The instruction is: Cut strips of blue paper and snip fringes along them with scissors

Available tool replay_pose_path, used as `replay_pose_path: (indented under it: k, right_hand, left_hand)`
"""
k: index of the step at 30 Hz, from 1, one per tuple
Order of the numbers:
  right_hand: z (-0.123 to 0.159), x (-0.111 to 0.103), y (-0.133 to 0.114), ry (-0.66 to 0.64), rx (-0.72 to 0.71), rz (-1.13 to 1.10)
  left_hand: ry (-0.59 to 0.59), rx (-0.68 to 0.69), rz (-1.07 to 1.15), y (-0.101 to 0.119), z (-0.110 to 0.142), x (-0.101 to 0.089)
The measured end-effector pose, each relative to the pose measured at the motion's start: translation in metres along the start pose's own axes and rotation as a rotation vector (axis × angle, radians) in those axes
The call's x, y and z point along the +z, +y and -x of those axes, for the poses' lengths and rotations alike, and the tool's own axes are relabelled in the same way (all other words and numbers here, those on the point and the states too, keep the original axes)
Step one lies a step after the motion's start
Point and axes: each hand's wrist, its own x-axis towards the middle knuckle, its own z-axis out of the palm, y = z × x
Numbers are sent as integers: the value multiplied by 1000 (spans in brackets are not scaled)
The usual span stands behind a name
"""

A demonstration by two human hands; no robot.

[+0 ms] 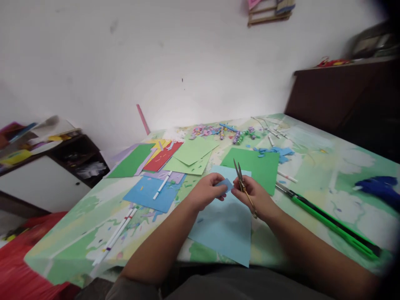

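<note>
Between the fingers of my left hand (pixel 208 191) is a small blue piece of paper (pixel 226 184). My right hand (pixel 256 196) holds a pair of scissors (pixel 240 177), its blades pointing up and away from me and its brass-coloured handles under my palm. The right fingertips come close to the paper's edge; whether they touch it I cannot tell. Below both hands lies a light blue sheet (pixel 229 233) on the table. A green sheet (pixel 265 166) lies just beyond my right hand.
A green utility knife (pixel 331 221) and a blue glue gun (pixel 378 186) lie at the right. Blue (pixel 159 193), red (pixel 164 157) and light green sheets (pixel 196 150) spread leftward. White sticks (pixel 117 233) rest near the left edge. Blue scraps (pixel 278 153) and rolled paper pieces (pixel 240 136) lie farther back.
</note>
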Motion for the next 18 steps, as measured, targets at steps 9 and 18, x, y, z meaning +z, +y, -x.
replay_pose_path:
  k: [9, 18]
  right_hand:
    - [-17, -11, -12, -207, -69, 34]
    - [-13, -15, -11, -224, -202, 258]
  left_hand:
    - [-70, -87, 420, -7, 12, 0]
    - [-92, -129, 559, -22, 12, 12]
